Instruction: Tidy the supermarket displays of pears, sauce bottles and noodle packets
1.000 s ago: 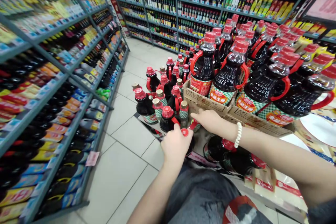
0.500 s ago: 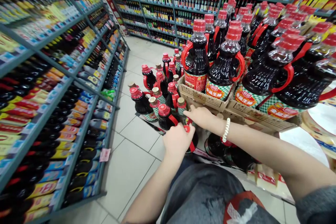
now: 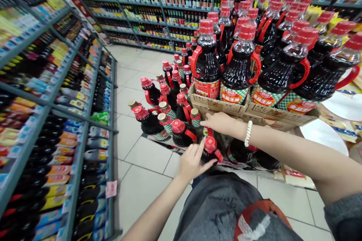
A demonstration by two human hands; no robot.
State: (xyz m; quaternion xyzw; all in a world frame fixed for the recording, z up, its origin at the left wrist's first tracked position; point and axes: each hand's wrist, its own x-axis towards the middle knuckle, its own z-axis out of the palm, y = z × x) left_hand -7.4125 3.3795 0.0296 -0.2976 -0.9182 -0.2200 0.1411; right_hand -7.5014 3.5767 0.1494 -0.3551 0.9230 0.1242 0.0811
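My left hand has its fingers spread and rests against a dark sauce bottle with a red cap low on the floor display. My right hand, with a white bead bracelet on the wrist, reaches under the edge of a cardboard tray and touches a small bottle there; its fingers are curled, and what they grip is hidden. Large dark bottles with red handles stand in the tray above.
Several smaller red-capped bottles stand on the tiled floor in front of the display. Grey shelves full of bottles and packets line the left side and the back wall. My knee in grey cloth is below.
The view has swung right and down a little. My left hand has opened and slid off the red cap, which now shows. My right hand has stayed at the tray's edge.
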